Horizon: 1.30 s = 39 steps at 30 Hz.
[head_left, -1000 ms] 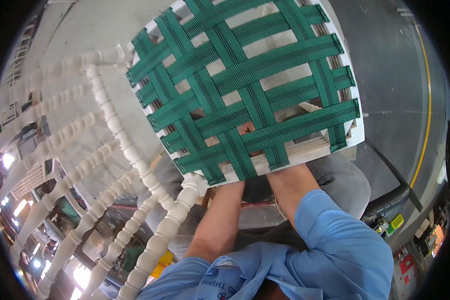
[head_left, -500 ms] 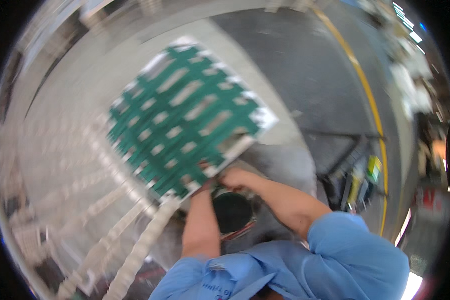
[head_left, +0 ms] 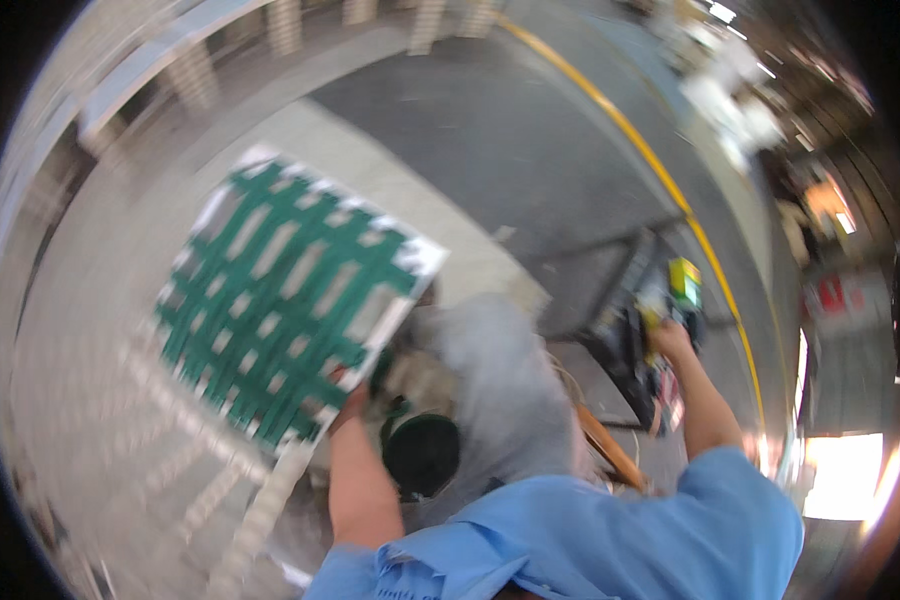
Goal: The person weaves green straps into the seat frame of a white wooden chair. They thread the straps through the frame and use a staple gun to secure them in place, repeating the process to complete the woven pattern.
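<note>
While green webbing (head_left: 285, 305) is crossing the chair seat (head_left: 428, 262) at left both ways, any underside work left is hiding; your left hand (head_left: 350, 402) is lying at the near edge, your right hand (head_left: 672, 340) at tools (head_left: 684, 285), right; grips too unclear to tell.

The chair seat (head_left: 315, 288) is seen at left, with the left hand (head_left: 350, 403) at its edge. The right hand (head_left: 671, 340) is put by the stand (head_left: 625, 380) at right, before the floor line (head_left: 650, 165).
</note>
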{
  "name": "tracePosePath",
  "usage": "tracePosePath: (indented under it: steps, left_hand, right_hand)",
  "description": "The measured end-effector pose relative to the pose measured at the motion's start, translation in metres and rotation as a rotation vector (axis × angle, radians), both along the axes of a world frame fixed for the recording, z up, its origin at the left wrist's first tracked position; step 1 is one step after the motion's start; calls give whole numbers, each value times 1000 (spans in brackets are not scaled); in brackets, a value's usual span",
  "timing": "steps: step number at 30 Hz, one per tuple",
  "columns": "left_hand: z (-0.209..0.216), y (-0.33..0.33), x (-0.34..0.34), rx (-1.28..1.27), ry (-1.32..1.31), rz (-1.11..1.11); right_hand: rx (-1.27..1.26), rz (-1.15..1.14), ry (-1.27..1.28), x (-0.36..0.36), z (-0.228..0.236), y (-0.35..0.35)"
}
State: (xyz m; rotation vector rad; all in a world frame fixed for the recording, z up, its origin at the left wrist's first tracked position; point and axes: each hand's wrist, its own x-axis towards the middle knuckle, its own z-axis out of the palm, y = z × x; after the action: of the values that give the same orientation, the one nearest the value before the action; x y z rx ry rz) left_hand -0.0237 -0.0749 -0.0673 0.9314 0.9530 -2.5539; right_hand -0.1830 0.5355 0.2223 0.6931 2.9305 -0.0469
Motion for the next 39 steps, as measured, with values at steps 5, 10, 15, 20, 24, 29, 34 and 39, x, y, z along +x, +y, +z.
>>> tracePosePath:
  steps: [5,10,15,20,24,29,34,39]
  left_hand:
    - [15,-19,13,-144,-113,135]
    - [15,-16,17,-109,-136,179]
    - [14,-14,13,-130,-150,177]
    - [9,-18,9,-107,-142,192]
    - [10,-23,11,-101,-148,208]
    - [10,-25,13,-87,-148,215]
    - [10,-23,16,-84,-146,215]
    - [9,-23,17,-81,-149,215]
  right_hand:
    - [-618,-50,-27,-29,-57,-25]
    - [-563,-31,56,-30,-32,-41]
    - [-881,231,146,-4,24,-112]
    - [-1023,155,-104,21,97,-234]
    - [-1185,432,-451,63,93,-360]
    - [-1153,684,-735,109,32,-475]
    - [-1014,697,-780,120,0,-512]
    - [-943,682,-749,127,-6,-522]
